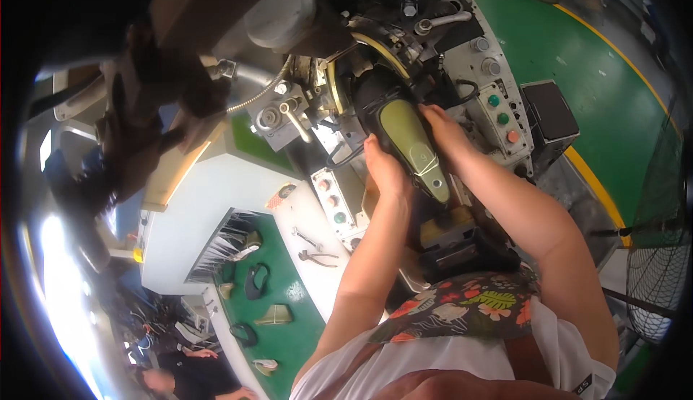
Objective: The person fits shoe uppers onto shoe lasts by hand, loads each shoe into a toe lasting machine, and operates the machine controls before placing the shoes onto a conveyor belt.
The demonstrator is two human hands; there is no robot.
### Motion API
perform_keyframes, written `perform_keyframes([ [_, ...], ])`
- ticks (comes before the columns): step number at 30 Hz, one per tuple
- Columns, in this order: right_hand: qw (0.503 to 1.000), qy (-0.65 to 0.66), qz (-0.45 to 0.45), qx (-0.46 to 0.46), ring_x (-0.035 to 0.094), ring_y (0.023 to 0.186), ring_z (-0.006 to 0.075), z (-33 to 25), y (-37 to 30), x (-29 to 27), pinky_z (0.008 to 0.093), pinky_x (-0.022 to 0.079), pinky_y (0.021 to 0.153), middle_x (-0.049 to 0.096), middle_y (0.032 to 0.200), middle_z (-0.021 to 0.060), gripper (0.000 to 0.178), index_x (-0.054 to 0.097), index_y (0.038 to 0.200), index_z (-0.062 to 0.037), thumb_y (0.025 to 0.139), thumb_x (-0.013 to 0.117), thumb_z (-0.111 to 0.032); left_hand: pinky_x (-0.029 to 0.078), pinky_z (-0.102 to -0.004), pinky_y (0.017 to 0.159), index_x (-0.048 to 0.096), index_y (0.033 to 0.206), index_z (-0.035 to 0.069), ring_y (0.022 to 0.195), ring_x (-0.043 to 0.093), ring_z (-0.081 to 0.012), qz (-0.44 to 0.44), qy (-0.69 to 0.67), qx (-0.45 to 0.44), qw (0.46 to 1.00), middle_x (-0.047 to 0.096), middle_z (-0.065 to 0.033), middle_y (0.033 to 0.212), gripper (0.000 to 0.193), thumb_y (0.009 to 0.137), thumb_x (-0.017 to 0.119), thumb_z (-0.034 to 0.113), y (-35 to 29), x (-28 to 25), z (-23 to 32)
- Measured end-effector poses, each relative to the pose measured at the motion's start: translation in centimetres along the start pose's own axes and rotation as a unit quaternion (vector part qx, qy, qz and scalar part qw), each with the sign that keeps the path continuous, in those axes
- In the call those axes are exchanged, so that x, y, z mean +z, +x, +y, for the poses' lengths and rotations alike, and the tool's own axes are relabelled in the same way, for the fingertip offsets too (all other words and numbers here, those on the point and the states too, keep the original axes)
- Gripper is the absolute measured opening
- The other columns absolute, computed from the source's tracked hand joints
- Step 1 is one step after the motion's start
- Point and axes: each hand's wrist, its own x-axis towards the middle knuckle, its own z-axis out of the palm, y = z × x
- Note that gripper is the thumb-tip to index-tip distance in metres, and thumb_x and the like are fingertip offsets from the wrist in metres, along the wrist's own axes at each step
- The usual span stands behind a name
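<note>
Both my hands grip a shoe last [410, 138] with an olive-green bottom facing up and a dark shoe upper [377, 99] drawn round it. The toe end sits inside the brass-coloured curved bands of the lasting machine [386, 52]. My left hand [388, 167] is closed along the left side of the last, near its heel half. Along the opposite side my right hand [446, 137] presses with its fingers, partly hidden by the last. A small metal-rimmed hole shows at the heel end, and a pale strip crosses the last.
Button panels stand on the right [503, 117] and left [334, 202] of the machine. A wrench [307, 240] and pliers [317, 258] lie on the white ledge. Beyond it, a green conveyor belt [294, 292] carries several shoe pieces. Another person [195, 375] is at lower left.
</note>
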Motion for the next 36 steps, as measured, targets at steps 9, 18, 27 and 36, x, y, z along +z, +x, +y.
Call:
perform_keyframes([
  [9,0.992,-0.068,0.051,-0.091,0.051,0.085,0.0079,1.8,0.2,0.4,0.0243,0.042,0.079,0.06,0.086,0.0,0.03,0.065,0.098,-0.0039,0.102,0.056,-0.032,0.048,-0.032,0.092,0.059,0.112,0.003,0.102,0.061,-0.0178,-0.042,0.128,0.115,0.984,0.063,-0.009,0.109,0.032,0.105,0.04,0.028,1.3,-1.2,0.0],
  [18,0.986,-0.07,0.091,-0.118,0.052,0.089,0.01,1.7,0.4,0.9,0.0258,0.042,0.083,0.061,0.09,0.0018,0.029,0.065,0.099,-0.0019,0.1,0.055,-0.03,0.042,-0.025,0.078,0.056,0.093,0.006,0.084,0.05,-0.0103,0.02,0.119,0.126,0.985,0.055,-0.0001,0.088,0.022,0.102,0.042,0.02,1.6,-0.9,0.1],
  [27,0.981,-0.083,0.112,-0.138,0.057,0.093,0.0137,1.7,1.0,1.3,0.0284,0.044,0.086,0.066,0.093,0.0073,0.03,0.066,0.098,0.0029,0.096,0.053,-0.024,0.044,-0.0254,0.077,0.056,0.09,0.006,0.082,0.052,-0.0103,0.013,0.133,0.111,0.985,0.057,-0.0006,0.088,0.024,0.102,0.041,0.02,1.8,-0.7,0.6],
  [36,0.971,-0.148,0.093,-0.163,0.06,0.091,0.0165,2.8,1.9,0.6,0.0317,0.047,0.084,0.07,0.094,0.01,0.031,0.068,0.1,0.0026,0.097,0.051,-0.023,0.046,-0.0293,0.08,0.058,0.091,0.002,0.085,0.056,-0.0148,-0.002,0.098,0.07,0.993,0.06,-0.0055,0.09,0.025,0.101,0.042,0.019,2.8,-1.6,-0.2],
])
